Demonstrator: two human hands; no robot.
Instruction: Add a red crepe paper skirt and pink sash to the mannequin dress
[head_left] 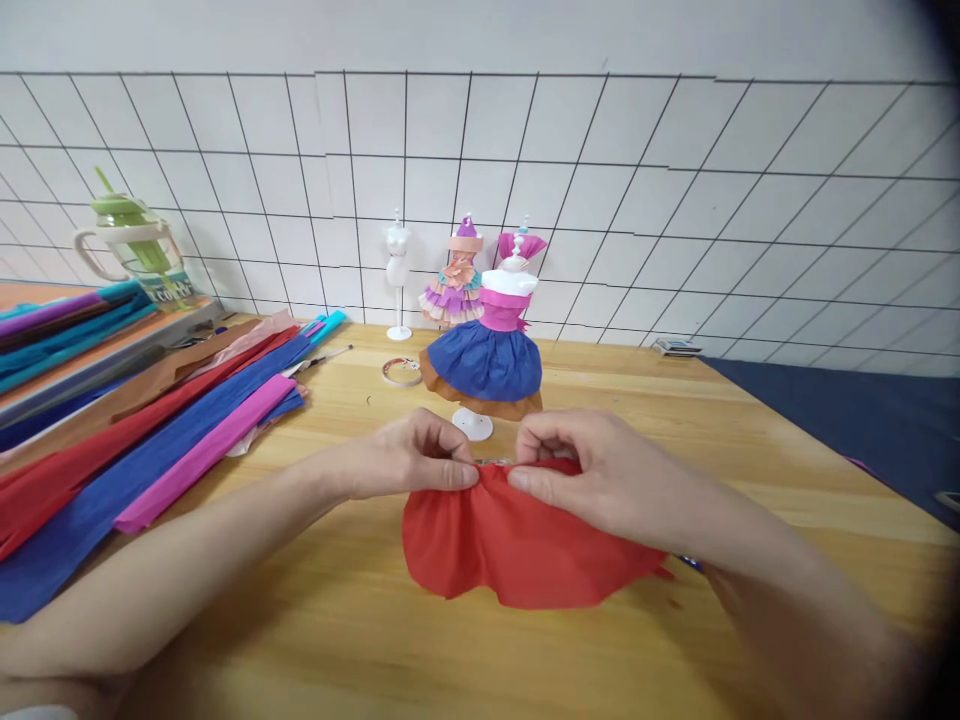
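A fan-shaped piece of red crepe paper (517, 545) lies gathered on the wooden table (750, 450), pleated along its top edge. My left hand (409, 455) pinches that top edge at its left side, fingers closed. My right hand (577, 470) pinches the same edge just to the right, fingers closed too. Right behind my hands stands a small mannequin wearing a blue, pink and white paper dress (491, 345) on a round white base.
Long folded crepe paper strips in blue, red, pink, brown and teal (150, 430) lie at the left. A bare white mannequin (397, 275), a second dressed mannequin (456, 280) and a tape roll (401, 371) stand near the tiled wall. A green-lidded cup (139, 245) sits far left. Dark blue cloth (862, 420) covers the right.
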